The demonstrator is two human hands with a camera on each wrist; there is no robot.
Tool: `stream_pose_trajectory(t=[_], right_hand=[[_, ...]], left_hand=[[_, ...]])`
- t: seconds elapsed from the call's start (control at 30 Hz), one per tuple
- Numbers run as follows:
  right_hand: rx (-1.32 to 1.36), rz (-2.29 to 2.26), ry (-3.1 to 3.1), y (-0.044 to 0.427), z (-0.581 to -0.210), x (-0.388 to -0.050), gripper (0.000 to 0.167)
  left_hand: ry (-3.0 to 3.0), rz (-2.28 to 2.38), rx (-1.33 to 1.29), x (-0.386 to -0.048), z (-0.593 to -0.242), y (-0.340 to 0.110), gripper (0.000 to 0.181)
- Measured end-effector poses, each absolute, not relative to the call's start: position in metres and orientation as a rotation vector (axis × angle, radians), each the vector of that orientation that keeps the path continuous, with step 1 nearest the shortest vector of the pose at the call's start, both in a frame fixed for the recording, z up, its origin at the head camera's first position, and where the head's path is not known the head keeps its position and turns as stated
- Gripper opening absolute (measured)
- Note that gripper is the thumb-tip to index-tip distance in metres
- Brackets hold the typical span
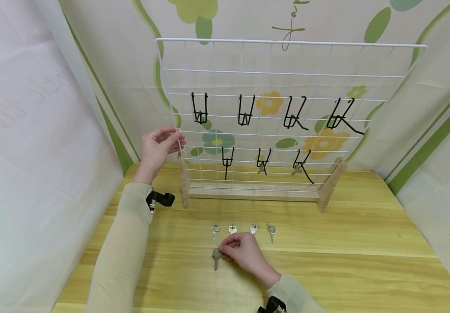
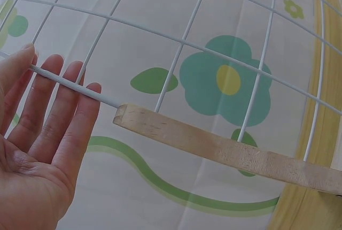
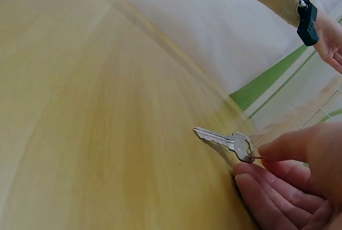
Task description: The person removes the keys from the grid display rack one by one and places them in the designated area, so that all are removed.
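My right hand pinches the small ring of a silver key between thumb and forefinger. The key's blade points toward the table's front edge; in the right wrist view the key shows its toothed blade just above the wood. With my left hand I hold the left side wire of a white grid rack, the thumb on one side and the fingers on the other, as the left wrist view shows on the frame wire. Several keys lie in a row on the table behind my right hand.
Black hooks hang in two rows on the grid; keys appear to hang on some lower ones. A wooden base carries the rack on the wooden table. Behind it hangs a flowered cloth.
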State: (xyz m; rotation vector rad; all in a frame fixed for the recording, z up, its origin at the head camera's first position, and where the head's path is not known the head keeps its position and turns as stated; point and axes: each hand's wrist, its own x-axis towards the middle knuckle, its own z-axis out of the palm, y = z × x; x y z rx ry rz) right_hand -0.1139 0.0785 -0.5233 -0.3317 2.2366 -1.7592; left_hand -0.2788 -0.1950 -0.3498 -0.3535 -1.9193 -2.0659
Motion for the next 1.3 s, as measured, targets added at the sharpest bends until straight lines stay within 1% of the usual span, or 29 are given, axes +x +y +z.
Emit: stream_pose_trajectory(t=[0.17,0.47,1.3], right_hand=[[-0.392,-1.686,2.322,0.0775,-0.5218,-0.1148,0.006],[-0.333,-1.621,2.351,0.0788,-0.5208,-0.1155,0.005],[-0.373,-1.574,2.473,0.0728,-0.5237,-0.1152,0.005]], left_hand=[[-1.928,-2.058,-0.354,-0.2788,-0.3495,-0.1948,0.022],[-1.931,-2.06,-0.348,-0.2797,-0.3489,-0.1952,0.02],[-1.929,-2.06,-0.347,-0.2772,-0.3484,-0.1944,0.02]])
